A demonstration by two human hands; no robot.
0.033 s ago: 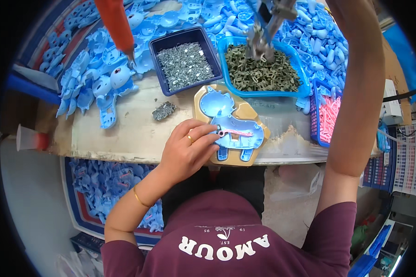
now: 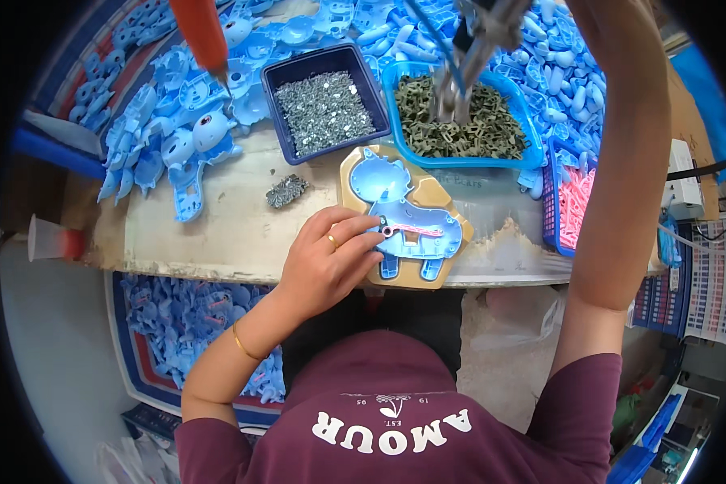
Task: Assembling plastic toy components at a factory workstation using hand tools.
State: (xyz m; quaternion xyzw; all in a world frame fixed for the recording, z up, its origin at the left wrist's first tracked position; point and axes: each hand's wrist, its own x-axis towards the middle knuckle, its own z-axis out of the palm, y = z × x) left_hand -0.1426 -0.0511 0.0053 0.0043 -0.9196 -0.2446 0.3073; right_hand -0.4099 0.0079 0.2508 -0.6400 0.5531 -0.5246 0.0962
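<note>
Blue shell (image 2: 411, 216): left hand (image 2: 323, 258) curled at its left edge! Right hand's unseen, can't tell. White-lettered shirt (image 2: 391, 419) near; metal tool (image 2: 452, 101) has dipped nearer.

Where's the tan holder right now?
In the head view, the tan holder sits just right of centre at the near edge of the table, below the blue tray of dark clip-like pieces, with the left hand at its left.

A pale cup (image 2: 48, 240) (partly red) sits left, a white box (image 2: 685, 184) right.
</note>
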